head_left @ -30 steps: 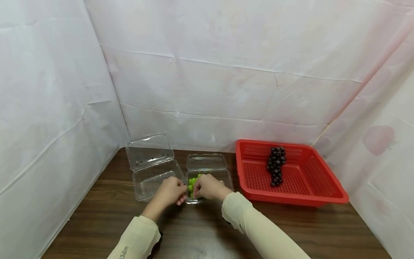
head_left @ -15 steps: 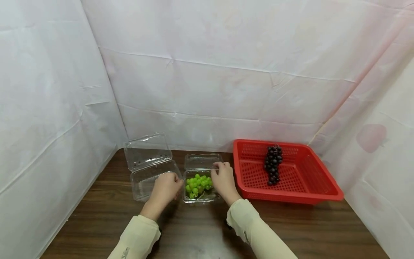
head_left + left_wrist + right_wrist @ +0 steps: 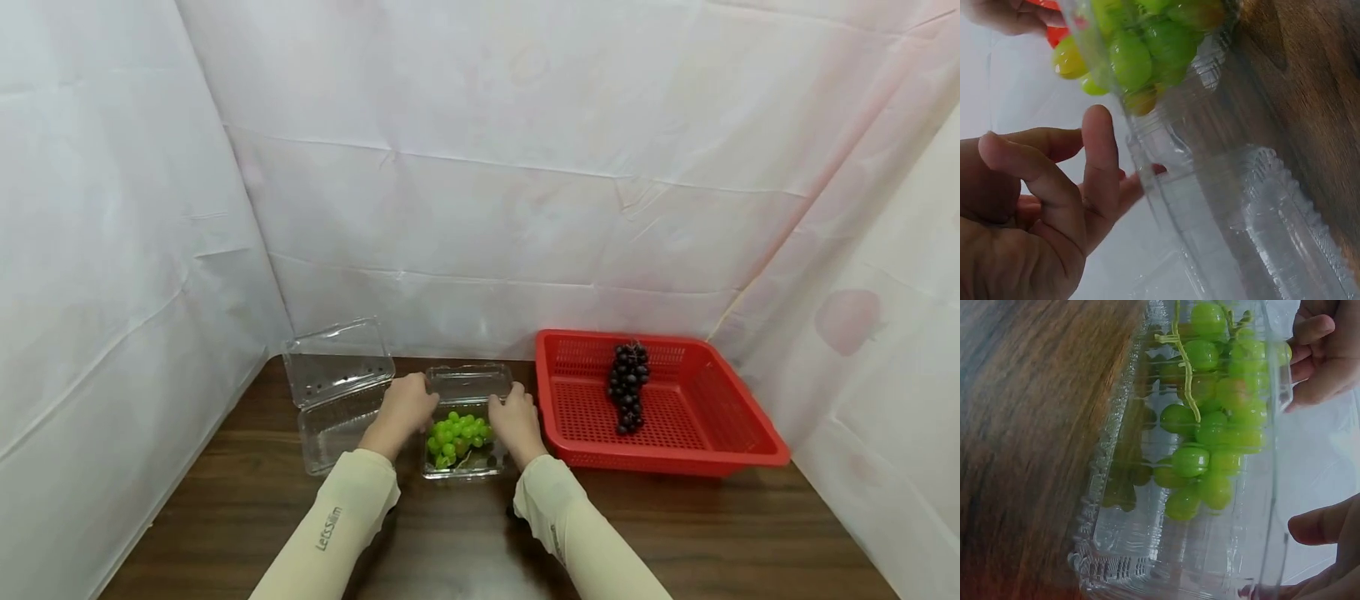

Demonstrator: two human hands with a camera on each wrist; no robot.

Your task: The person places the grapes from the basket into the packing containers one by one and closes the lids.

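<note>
A bunch of green grapes [image 3: 459,437] lies in the base of a small clear plastic clamshell box [image 3: 471,476], whose lid [image 3: 468,383] stands raised behind it. My left hand [image 3: 405,410] is at the box's left side, close to the hinge. Seen from the left wrist, its fingers [image 3: 1100,150] are spread and loosely bent beside the clear wall, holding nothing. At the right side is my right hand [image 3: 516,421]. In the right wrist view its thumb [image 3: 1316,526] stands apart from the other fingers near the rim. The grape stem [image 3: 1186,375] shows through the plastic.
Left of the grapes, a larger clear clamshell box [image 3: 322,446] stands with its lid up. A red plastic basket [image 3: 667,461] on the right holds a bunch of dark grapes [image 3: 628,387]. White sheeting [image 3: 465,208] walls the wooden table [image 3: 450,542] at the back and sides.
My right hand has come off the green grapes to the box's right side, uncovering them. My left hand has moved forward and right, up to the box's left side.
</note>
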